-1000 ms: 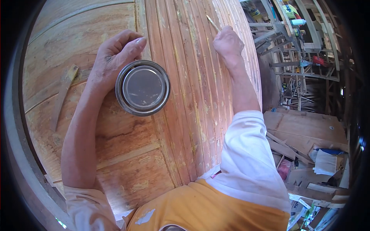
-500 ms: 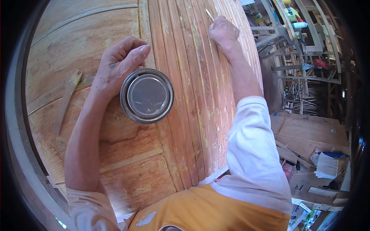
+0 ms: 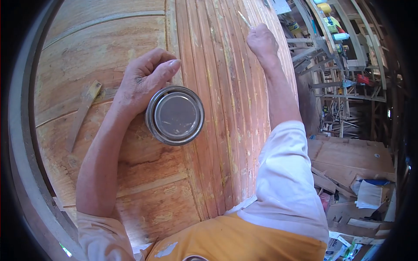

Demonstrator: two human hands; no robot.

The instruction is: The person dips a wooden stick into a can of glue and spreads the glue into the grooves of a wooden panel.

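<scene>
My right hand (image 3: 263, 42) is closed around a thin, pale, narrow tool (image 3: 244, 19). The tool's end sticks out beyond my fist, over the grooved wooden strips (image 3: 217, 108); its handle is hidden. My left hand (image 3: 148, 80) is curled above the flat wooden panel (image 3: 104, 52), thumb pressed towards the bent fingers. Whatever those fingers hold, if anything, is out of sight. Close to the left wrist is a round metal can (image 3: 175, 115), its flat grey end facing up. I cannot tell whether the left hand touches it.
A hand saw or flat blade with a worn wooden end (image 3: 85, 115) lies on the panel at left. A grey frame edge (image 3: 21, 130) runs down the left side. At right are stacked timber frames (image 3: 344, 87), a brown board (image 3: 352, 156) and white paper (image 3: 370, 193).
The whole view has shifted, so the panel and can appear slightly further right. My right hand appears lower and a little to the right, still gripping the narrow tool. The left hand stays curled.
</scene>
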